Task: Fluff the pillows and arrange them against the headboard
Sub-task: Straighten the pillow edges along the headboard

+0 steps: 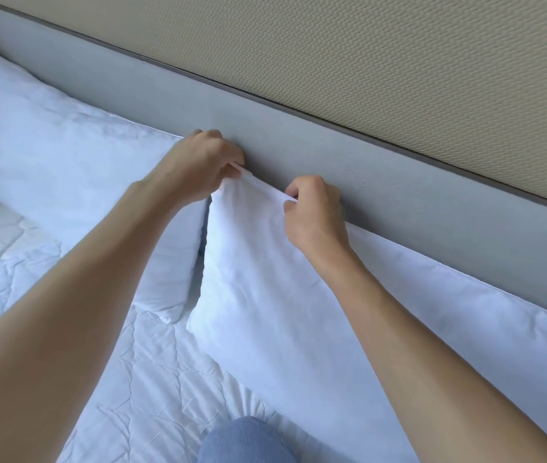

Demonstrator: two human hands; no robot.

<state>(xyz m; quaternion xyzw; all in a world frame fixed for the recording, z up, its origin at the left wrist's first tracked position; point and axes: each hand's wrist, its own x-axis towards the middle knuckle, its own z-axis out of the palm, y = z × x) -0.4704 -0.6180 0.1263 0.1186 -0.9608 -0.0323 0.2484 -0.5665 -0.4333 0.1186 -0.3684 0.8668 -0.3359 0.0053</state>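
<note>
Where the view begins, a knee in blue denim (245, 439) rests on the white quilted bed cover (138, 379). Beyond it, the left hand (203, 162) and right hand (312, 212) each pinch the top corner of the right pillow (265, 295), which leans against the grey headboard (299, 142). Just beside it stands the left pillow (65, 162). Behind is a beige textured wall (399, 61). No legible writing or labels observed.
</note>
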